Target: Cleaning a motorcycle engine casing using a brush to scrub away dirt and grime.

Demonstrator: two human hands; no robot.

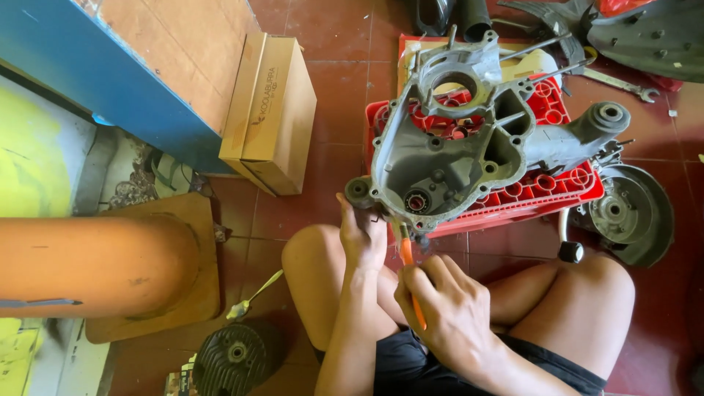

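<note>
Your left hand [361, 233], at lower centre of the frame, closes its fingers on the lower left edge of the grey engine casing [469, 143], which lies on a red plastic crate [557, 187] right of centre. Your right hand [449, 308] pinches an orange-handled tool [408, 264], its tip touching the casing's near rim. A cardboard box [271, 110] lies on the tiled floor at upper left.

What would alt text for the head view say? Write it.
A seated person's left hand steadies a grey engine case on a red crate, while the right hand holds an orange-handled tool to its near edge. A cardboard box lies nearby.
</note>
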